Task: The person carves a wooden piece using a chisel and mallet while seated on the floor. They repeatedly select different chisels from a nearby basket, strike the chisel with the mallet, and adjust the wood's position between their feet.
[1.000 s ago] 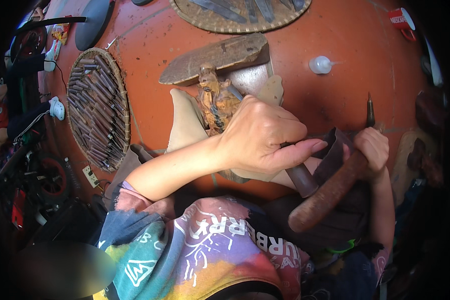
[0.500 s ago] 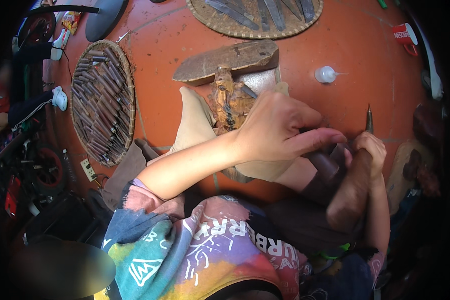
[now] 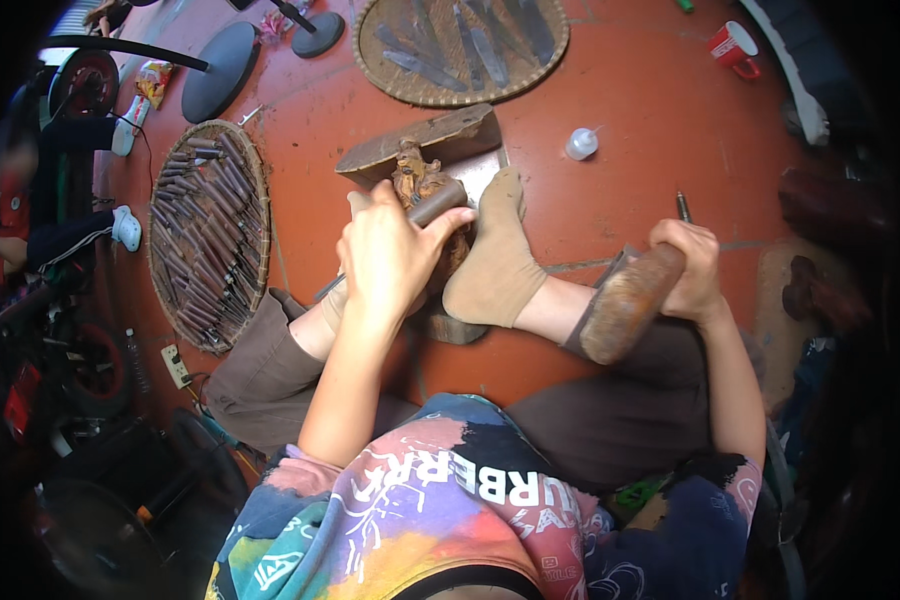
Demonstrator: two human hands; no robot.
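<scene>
My left hand (image 3: pixel 382 250) is closed around a chisel (image 3: pixel 440 203), its dark round handle sticking out by the thumb. The hand covers most of the chisel. Beneath lies a carved wooden figure (image 3: pixel 416 178), brown and knobbly, partly hidden by the hand. It sits between my feet in tan socks (image 3: pixel 500 255), its far end near a dark wood block (image 3: pixel 425 142). At the right, my right hand (image 3: pixel 688 262) grips a wooden mallet (image 3: pixel 630 308) with its thick worn head toward me. A thin metal tip pokes out beyond that fist.
A woven tray (image 3: pixel 208 130) of dark-handled tools lies at left. Another round tray (image 3: pixel 385 75), far off, bears flat metal blades. A small white bottle (image 3: pixel 581 144) and a red mug (image 3: pixel 734 48) stand on the tiled floor. At left are another person's legs (image 3: pixel 65 240).
My left hand has swung left from beside the right hand to the carved figure, with a chisel in it. My right hand has moved slightly left and away from me with the mallet.
</scene>
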